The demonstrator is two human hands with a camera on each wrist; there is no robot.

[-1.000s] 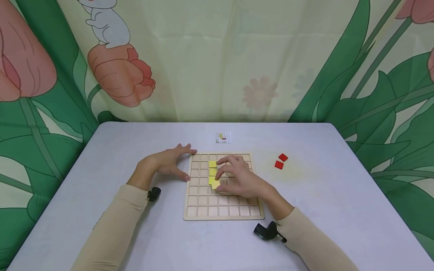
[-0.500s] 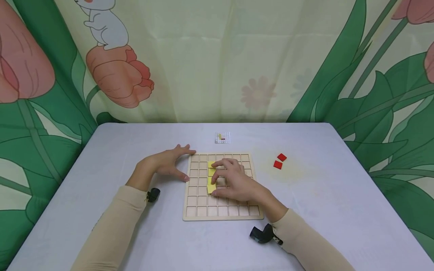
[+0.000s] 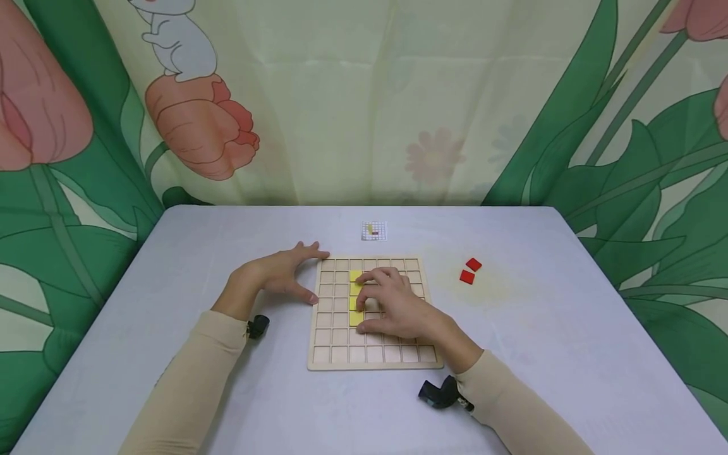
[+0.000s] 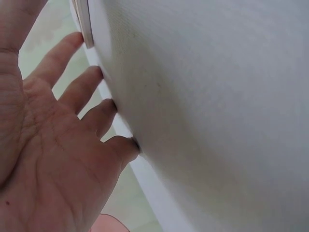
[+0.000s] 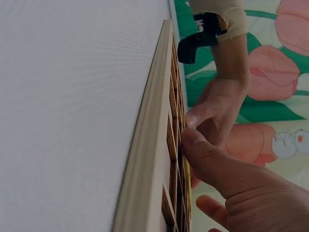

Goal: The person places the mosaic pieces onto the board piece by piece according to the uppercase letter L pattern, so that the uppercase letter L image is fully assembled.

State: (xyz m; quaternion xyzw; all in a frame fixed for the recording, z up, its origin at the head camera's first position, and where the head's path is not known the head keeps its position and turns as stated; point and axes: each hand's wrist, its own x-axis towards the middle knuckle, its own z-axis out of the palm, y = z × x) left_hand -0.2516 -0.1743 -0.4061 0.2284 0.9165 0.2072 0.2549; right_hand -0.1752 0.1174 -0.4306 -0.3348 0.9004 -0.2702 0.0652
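Observation:
A wooden grid board [image 3: 375, 365] lies on the table with a column of yellow square tiles [image 3: 355, 288] in its cells. The nearest yellow tile [image 3: 356, 318] sits flat in line with the others. My right hand [image 3: 395, 308] reaches over the board, thumb and index finger at that tile's near and far edges; its other fingers bend above the column. In the right wrist view the thumb [image 5: 198, 145] is down at the grid. My left hand [image 3: 279, 270] is spread at the board's left side, thumb and index finger touching its edge, palm showing in the left wrist view.
Two red square tiles [image 3: 467, 277] lie on the white tablecloth to the right of the board. Behind the board is a small card [image 3: 373, 231] printed with a coloured grid pattern. A floral curtain [image 3: 364, 114] hangs past the table's far edge.
The right hand has moved the nearest yellow tile slightly left, and the tile has gone from tilted to flat in its cell. The left hand has stayed at the board's edge.

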